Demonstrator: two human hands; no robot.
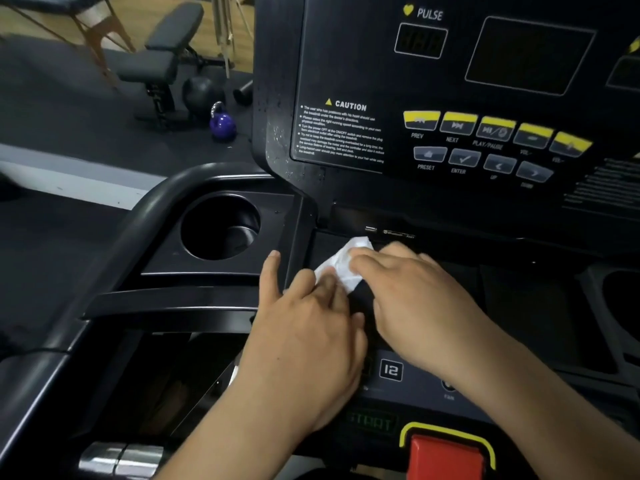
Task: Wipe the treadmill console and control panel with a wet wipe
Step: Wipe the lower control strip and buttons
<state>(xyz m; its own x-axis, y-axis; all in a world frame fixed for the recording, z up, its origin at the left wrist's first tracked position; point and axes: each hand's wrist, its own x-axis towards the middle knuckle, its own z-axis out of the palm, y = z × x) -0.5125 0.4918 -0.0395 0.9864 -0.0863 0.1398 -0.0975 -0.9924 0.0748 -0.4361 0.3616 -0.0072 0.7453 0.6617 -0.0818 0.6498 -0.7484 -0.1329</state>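
A crumpled white wet wipe [341,265] lies on the black tray of the treadmill console [519,289], just below the upright control panel [346,57]. My left hand [304,327] pinches the wipe's near-left corner with its fingertips, the index finger pointing up along the tray's ridge. My right hand [412,296] holds the wipe's right side between its fingers, palm down. Both hands partly hide the wipe. The panel carries yellow and grey buttons [495,128], dark displays and a caution label [341,131].
A round cup holder [220,226] sits left of the tray, with a curved black handrail [145,216] around it. A red stop button [446,455] in a yellow frame is at the bottom. A purple kettlebell [222,124] and a weight bench [162,64] stand on the floor behind.
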